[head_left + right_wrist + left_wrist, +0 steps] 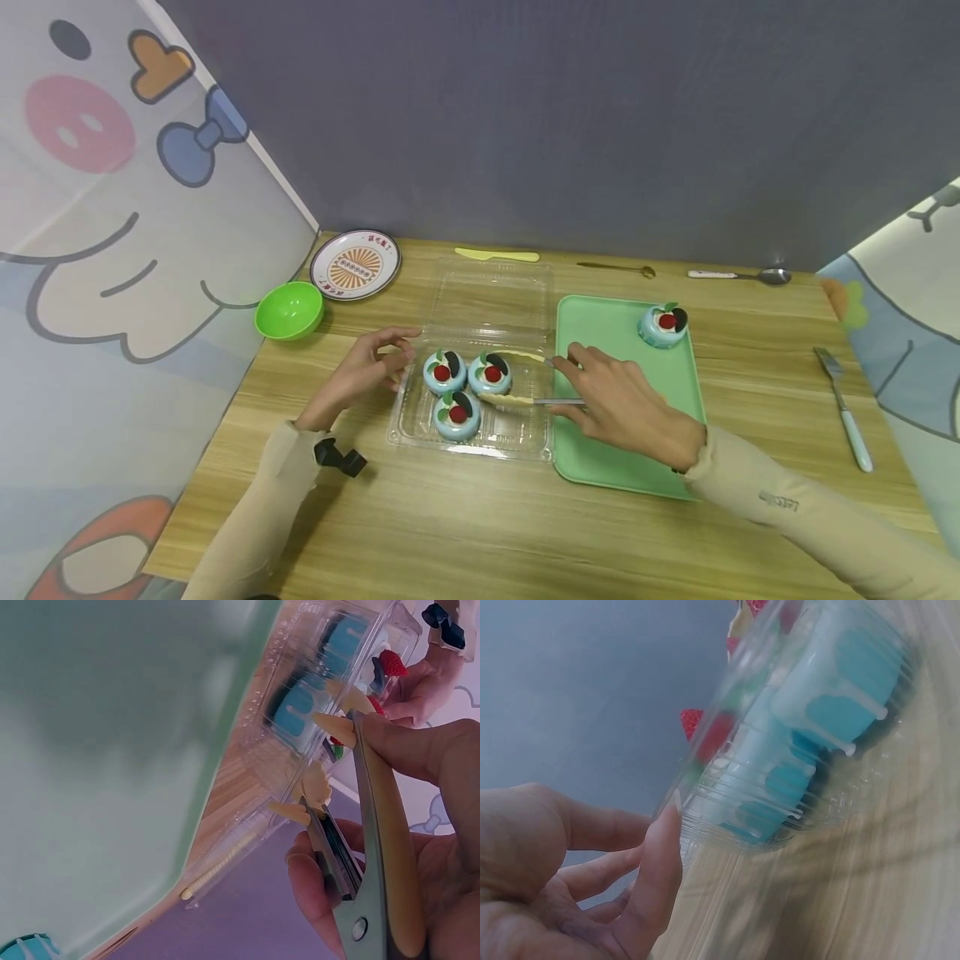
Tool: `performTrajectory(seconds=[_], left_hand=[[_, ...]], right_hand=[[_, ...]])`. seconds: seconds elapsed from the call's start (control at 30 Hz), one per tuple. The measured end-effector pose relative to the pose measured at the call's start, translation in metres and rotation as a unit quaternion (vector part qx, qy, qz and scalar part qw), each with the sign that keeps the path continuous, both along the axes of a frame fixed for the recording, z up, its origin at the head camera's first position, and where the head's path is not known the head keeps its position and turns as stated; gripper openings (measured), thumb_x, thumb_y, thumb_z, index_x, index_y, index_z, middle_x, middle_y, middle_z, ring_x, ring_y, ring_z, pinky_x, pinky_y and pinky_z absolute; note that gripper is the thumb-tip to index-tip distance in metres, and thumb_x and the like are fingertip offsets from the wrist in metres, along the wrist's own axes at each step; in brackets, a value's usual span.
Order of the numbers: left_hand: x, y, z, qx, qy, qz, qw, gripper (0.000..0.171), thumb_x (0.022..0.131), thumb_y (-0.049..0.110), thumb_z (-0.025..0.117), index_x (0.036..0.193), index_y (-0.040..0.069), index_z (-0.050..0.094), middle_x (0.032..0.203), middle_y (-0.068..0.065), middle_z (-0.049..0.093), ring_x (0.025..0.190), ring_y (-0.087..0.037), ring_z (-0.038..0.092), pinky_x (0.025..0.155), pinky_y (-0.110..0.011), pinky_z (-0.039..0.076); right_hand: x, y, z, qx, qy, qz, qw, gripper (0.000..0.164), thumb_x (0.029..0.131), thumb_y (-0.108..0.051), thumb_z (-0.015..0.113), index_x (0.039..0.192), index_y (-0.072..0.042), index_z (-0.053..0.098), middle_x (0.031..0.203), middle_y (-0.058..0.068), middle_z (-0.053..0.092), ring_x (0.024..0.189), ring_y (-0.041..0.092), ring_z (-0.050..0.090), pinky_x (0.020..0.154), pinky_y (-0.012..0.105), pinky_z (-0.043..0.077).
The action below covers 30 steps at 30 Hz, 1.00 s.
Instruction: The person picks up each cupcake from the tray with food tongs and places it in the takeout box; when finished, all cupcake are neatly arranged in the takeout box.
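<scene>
My right hand (622,402) grips grey-and-yellow scalloped-tip tongs (555,402), tips straddling a round light-blue raspberry-topped cake (491,385); my left hand (367,367) pinches the clear plastic box (480,452) at its left rim.

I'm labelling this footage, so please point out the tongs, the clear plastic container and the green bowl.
Tongs (388,832): right wrist view, tan handle strip.
Clear plastic container (519,427): head view, bare base.
Green bowl (289,312): head view, inner surface.

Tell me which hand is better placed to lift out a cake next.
Probably the right hand: its tongs flank the rightmost cake in the clear box. The left hand, at the box's left edge, holds no tool.
</scene>
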<state>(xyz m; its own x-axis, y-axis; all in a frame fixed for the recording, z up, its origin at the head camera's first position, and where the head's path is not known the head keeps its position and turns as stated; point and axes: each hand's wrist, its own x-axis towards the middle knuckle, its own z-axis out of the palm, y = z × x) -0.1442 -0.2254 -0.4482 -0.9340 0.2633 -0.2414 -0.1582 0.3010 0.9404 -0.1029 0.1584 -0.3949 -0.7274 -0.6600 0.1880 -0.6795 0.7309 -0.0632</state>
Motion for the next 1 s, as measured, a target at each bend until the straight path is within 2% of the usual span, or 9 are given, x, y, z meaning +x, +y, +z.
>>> performTrajectory(seconds=[0.23, 0.4, 0.67, 0.87, 0.93, 1.0], left_hand=[[0.001, 0.0, 0.001, -0.002, -0.005, -0.002, 1.0, 0.042, 0.097, 0.008, 0.057, 0.139, 0.008, 0.052, 0.115, -0.017, 0.053, 0.067, -0.015, 0.061, 0.055, -0.031, 0.062], [0.001, -0.001, 0.002, 0.0, -0.005, -0.002, 1.0, 0.042, 0.097, 0.01, 0.058, 0.139, 0.009, 0.052, 0.116, -0.017, 0.052, 0.067, -0.015, 0.061, 0.056, -0.032, 0.062], [0.0, -0.002, -0.001, -0.004, -0.008, 0.005, 0.9999, 0.044, 0.097, 0.008, 0.058, 0.14, 0.007, 0.051, 0.115, -0.016, 0.053, 0.067, -0.015, 0.061, 0.056, -0.031, 0.062], [-0.001, -0.002, -0.002, -0.006, -0.007, 0.002, 1.0, 0.043, 0.097, 0.009, 0.057, 0.14, 0.008, 0.051, 0.114, -0.016, 0.054, 0.066, -0.014, 0.061, 0.056, -0.03, 0.062], [-0.001, -0.002, -0.001, -0.006, -0.006, 0.0, 1.0, 0.043, 0.097, 0.009, 0.057, 0.14, 0.008, 0.051, 0.114, -0.016, 0.054, 0.066, -0.014, 0.061, 0.056, -0.031, 0.062], [0.0, -0.002, -0.001, -0.005, -0.006, 0.0, 1.0, 0.044, 0.097, 0.009, 0.058, 0.14, 0.007, 0.051, 0.115, -0.016, 0.054, 0.066, -0.015, 0.061, 0.056, -0.031, 0.062]], right_hand=[[0.005, 0.005, 0.003, -0.009, -0.014, -0.016, 1.0, 0.058, 0.081, -0.052, 0.075, 0.121, -0.011, 0.065, 0.089, -0.001, 0.052, 0.065, 0.008, 0.044, 0.04, 0.012, 0.028], [0.01, 0.012, 0.01, -0.031, -0.024, -0.038, 0.999, 0.06, 0.08, -0.052, 0.076, 0.124, -0.013, 0.065, 0.091, -0.002, 0.053, 0.064, 0.007, 0.043, 0.04, 0.014, 0.029], [0.01, 0.044, 0.028, -0.088, -0.023, -0.084, 0.992, 0.059, 0.081, -0.048, 0.077, 0.124, -0.009, 0.066, 0.092, 0.0, 0.056, 0.06, 0.003, 0.044, 0.043, 0.015, 0.034], [0.007, 0.084, 0.039, -0.081, 0.011, -0.168, 0.982, 0.062, 0.079, -0.05, 0.078, 0.127, -0.012, 0.064, 0.089, 0.004, 0.055, 0.05, 0.007, 0.038, 0.034, 0.02, 0.022], [0.006, 0.101, 0.04, -0.072, 0.015, -0.202, 0.977, 0.065, 0.078, -0.053, 0.077, 0.128, -0.013, 0.064, 0.09, 0.005, 0.057, 0.048, 0.01, 0.036, 0.033, 0.022, 0.021], [0.005, 0.119, 0.041, -0.068, 0.0, -0.233, 0.97, 0.067, 0.08, -0.055, 0.074, 0.131, -0.014, 0.062, 0.096, 0.008, 0.059, 0.048, 0.012, 0.038, 0.032, 0.025, 0.024]])
